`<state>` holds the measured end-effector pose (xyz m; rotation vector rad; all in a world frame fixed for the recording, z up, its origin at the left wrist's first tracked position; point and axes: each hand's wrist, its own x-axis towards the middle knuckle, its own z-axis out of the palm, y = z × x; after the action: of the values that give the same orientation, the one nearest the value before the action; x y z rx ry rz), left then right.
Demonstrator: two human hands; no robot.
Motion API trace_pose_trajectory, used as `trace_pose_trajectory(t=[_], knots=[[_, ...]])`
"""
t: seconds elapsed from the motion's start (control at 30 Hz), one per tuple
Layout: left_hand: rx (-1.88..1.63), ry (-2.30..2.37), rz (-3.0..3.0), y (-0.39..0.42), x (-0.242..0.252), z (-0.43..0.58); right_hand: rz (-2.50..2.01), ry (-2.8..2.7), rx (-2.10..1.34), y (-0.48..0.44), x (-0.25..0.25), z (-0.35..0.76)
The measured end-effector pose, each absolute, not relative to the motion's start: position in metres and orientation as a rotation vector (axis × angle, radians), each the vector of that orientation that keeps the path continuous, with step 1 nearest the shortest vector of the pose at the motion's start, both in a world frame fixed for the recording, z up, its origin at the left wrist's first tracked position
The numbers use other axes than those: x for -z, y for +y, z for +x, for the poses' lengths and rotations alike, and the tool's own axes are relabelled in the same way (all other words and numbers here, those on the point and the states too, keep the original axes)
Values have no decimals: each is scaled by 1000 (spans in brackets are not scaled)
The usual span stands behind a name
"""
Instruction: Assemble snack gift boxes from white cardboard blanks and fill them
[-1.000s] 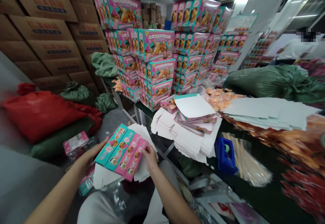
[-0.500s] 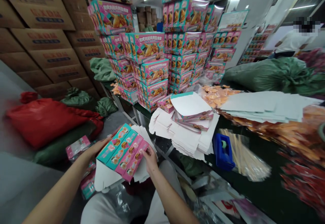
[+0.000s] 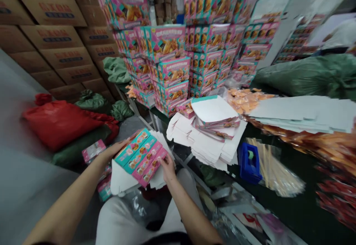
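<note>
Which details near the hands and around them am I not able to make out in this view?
In the head view:
Folding carton, underside: hidden by the carton itself and the right hand.
Left hand, fingertips: hidden behind the carton.
Print on stacked boxes: too small and blurred to read.
Orange packets: blurred near the right edge.
Co-worker: cut off by the right edge.

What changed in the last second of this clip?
The box blank has shifted slightly away from the person and to the right, with the left hand moving the same way and the right hand barely moving. Neither hand let go. The pile of blanks and tape dispenser stayed put.
</note>
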<state>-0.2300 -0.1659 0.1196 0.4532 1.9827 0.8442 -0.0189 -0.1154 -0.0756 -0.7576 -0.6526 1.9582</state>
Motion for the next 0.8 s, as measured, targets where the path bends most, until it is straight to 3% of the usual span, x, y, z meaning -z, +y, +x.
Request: trace_pose_trajectory(t=[0.8], knots=[[-931,1907,427,-164,-101,-247,-734,-648,-1981,-117,74,-11]])
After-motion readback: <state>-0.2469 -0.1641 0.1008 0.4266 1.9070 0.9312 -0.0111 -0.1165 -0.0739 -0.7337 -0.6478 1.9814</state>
